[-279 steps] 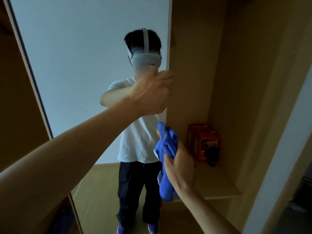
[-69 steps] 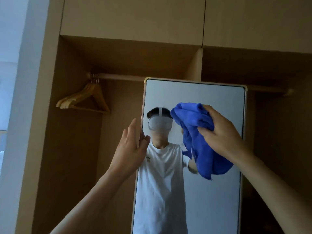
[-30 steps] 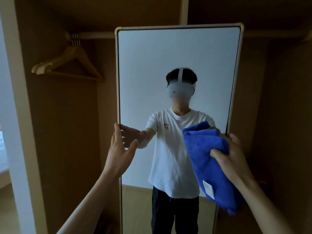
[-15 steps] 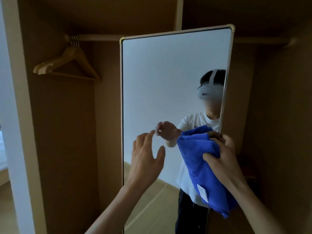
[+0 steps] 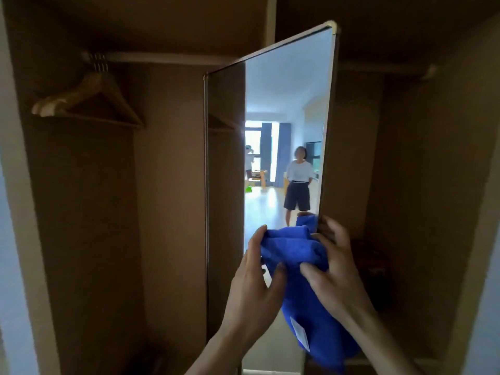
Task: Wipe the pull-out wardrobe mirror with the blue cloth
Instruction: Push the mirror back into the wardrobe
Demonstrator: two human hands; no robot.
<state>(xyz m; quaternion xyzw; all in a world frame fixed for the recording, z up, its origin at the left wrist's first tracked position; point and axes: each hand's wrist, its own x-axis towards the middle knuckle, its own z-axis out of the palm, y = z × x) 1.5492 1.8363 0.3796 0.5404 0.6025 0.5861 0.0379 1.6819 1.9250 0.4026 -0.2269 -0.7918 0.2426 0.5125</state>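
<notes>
Wardrobe (image 5: 173, 185) was dim brown wood all round. Mirror (image 5: 286, 104) stood angled out, catching the bright room behind. Cloth (image 5: 295, 250) sat bunched by its lower right edge, left hand (image 5: 254, 282) pinching the top fold and right hand (image 5: 335, 266) curled round the other side. I guess that was re-folding the wad for a cleaner pass. Hangers (image 5: 89, 104) hung off left.

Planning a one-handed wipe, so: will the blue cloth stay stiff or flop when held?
Probably floppy: the blue cloth bunches in folds between the left hand and right hand, and its tail hangs limp below. Likely light, as curled fingers alone carry it. Its plush surface probably grips rather than slips.
</notes>
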